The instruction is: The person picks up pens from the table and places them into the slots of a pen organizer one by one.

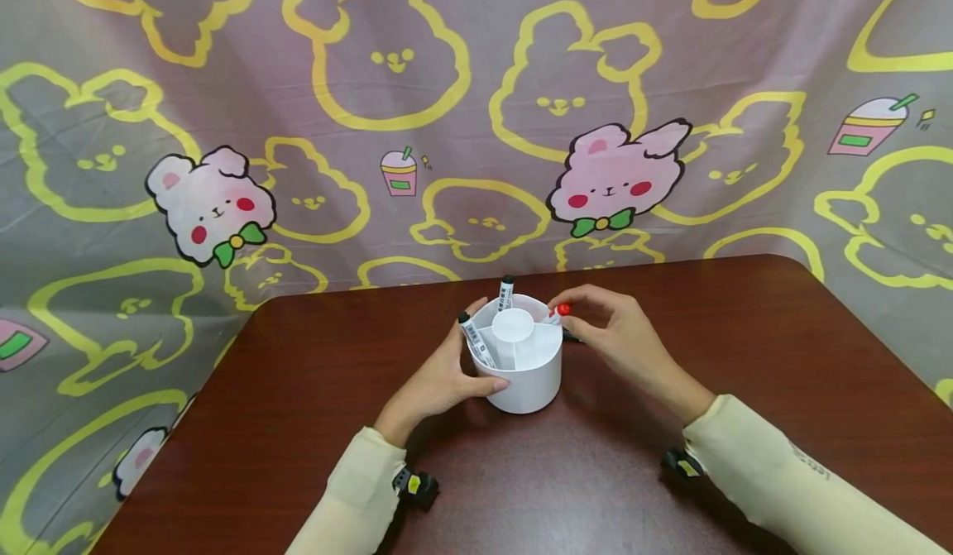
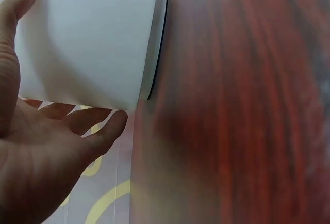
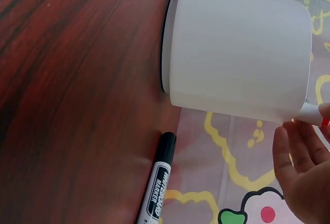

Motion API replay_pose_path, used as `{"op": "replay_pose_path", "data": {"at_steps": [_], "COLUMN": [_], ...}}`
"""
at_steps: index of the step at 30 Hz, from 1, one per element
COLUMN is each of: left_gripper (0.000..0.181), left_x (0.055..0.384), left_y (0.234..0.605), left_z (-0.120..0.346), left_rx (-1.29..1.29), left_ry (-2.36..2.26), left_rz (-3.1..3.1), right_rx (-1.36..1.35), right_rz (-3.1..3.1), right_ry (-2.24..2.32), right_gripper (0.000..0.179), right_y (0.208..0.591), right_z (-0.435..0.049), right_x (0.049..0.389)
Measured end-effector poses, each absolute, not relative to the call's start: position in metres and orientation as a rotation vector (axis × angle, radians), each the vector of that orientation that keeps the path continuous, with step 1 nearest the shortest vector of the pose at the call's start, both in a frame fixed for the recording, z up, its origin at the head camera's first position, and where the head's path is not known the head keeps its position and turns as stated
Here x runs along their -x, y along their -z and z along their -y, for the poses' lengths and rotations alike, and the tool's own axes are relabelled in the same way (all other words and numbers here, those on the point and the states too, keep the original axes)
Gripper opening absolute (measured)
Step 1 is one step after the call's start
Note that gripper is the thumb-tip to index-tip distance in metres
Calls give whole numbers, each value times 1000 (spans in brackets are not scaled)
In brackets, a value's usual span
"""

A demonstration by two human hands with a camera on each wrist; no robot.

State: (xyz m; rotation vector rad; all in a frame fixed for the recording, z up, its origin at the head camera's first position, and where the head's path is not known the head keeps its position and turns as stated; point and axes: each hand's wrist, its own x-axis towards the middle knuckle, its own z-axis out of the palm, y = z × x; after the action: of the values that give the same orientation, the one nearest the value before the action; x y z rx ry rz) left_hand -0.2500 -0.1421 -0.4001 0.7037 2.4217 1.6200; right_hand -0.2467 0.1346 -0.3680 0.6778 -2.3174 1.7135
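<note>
A round white desk organizer [image 1: 525,389] with several compartments stands on the table. My left hand [image 1: 444,377] holds it from the left, thumb on the front wall and fingers round the far side; the left wrist view shows this hand [image 2: 46,152] against the white wall. At the right rim, my right hand [image 1: 614,323] pinches a red-capped marker [image 1: 563,310] by its cap end, its white barrel partly inside a compartment. Two black-capped markers, one at the left [image 1: 476,340] and one at the back [image 1: 505,292], lean in other compartments.
A whiteboard marker with a black cap [image 3: 157,188] lies on the table beside the organizer, mostly hidden by the right hand in the head view. The dark red wooden table [image 1: 581,489] ends at a patterned curtain [image 1: 462,125] behind.
</note>
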Motion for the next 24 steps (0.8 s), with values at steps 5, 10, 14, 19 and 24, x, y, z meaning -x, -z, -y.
{"op": "replay_pose_path", "data": {"at_steps": [5, 10, 14, 19, 24], "left_gripper": [111, 108, 106, 103, 103], "left_x": [250, 252, 252, 252, 250], "left_y": [400, 402, 402, 402, 400], "left_z": [147, 149, 151, 153, 154], "left_rx": [-742, -773, -811, -858, -854], "left_ry": [-1599, -1672, -1722, -1732, -1717], "left_rz": [-2438, -2320, -2248, -2237, -2256], "right_rx": [-674, -664, -628, -550, -461], "right_rz": [2334, 2347, 2386, 2465, 2580], "right_ry": [-1717, -1719, -1663, -1519, -1439], "right_gripper": [18, 20, 27, 33, 33], "right_y": [369, 369, 368, 369, 374], "right_z": [-133, -133, -136, -148, -162], "right_x": [248, 249, 250, 254, 257]}}
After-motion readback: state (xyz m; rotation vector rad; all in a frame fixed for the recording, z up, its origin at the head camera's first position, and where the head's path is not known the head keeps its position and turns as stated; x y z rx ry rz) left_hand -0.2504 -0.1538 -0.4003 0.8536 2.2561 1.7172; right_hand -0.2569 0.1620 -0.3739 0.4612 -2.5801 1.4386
